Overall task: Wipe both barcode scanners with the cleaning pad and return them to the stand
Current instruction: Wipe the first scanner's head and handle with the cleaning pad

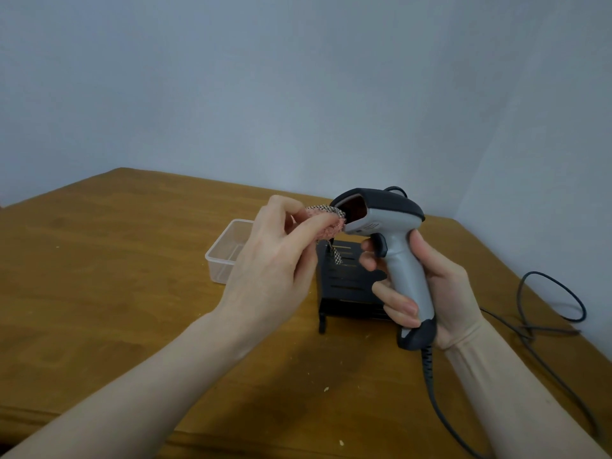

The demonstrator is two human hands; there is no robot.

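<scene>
Centre right of frame: barcode scanner (390,240) held above the black stand (347,286).
Scanner axis: handle near upright, base down; head and scan window point to frame left.
Right hand (427,286): fingers wrapped round the handle.
Left hand (275,256): pinches the pink cleaning pad (328,223), which touches the window's lower rim.
Cable (543,313): trails across the table (116,293), lower right.
Left of stand: clear plastic tub (225,253).

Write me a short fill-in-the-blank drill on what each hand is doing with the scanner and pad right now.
1. The barcode scanner is held by its handle in the ____ hand.
2. The left hand pinches the pink ____ against the scanner's window.
3. The black stand sits on the table with ____ scanners in it.

Missing words: right; cleaning pad; no
</scene>
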